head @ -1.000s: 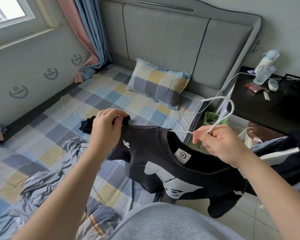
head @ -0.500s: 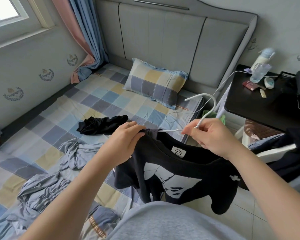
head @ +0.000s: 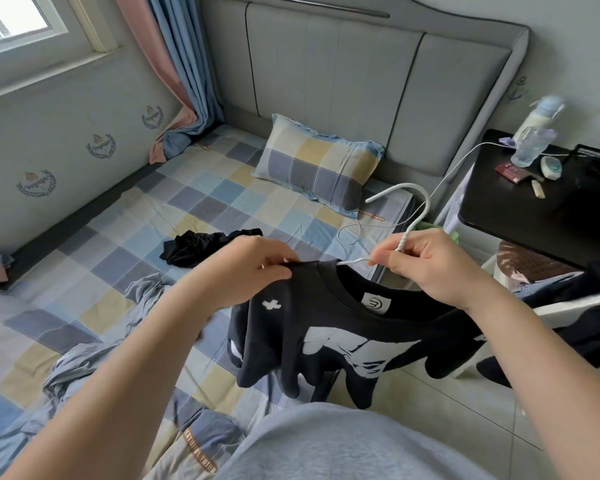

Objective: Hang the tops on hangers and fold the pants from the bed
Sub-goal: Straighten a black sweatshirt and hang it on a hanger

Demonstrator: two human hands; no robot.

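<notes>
Fingers (head: pixel 400 252) of right hand (head: pixel 433 271) are curled round the neck of the white hanger (head: pixel 423 215), just under the hook. Gripping there gives tilt control while the hanger arms sit inside the shirt. Other side: left hand (head: pixel 250 271) pinches the shoulder of the black top (head: pixel 329 344) right at the collar edge, thumb and fingertips closed on cloth. Reads as tugging that shoulder over the hanger's left arm. Only a short bit of hanger shows between the hands and the rest is under fabric, so can't confirm either end is seated.

Location, all ref the checked pillow (head: pixel 319 171): top is held in the air, nearer the camera than the pillow and to its right, over the bed (head: pixel 94 265) edge, hem hanging free. Likely kept off the mattress so the cloth drapes instead of bunching. Hook tip points back toward the pillow.

Left on the bed: crumpled black garment (head: pixel 205 245) near the pillow, camera side and to its left. A grey-blue heap (head: pixel 97 355) lies further toward the camera, well apart from the pillow. Can't tell tops from pants on either.

Judgement: current step is seating the left shoulder. Risk is the collar sliding off the arm if the pinch releases early.
</notes>
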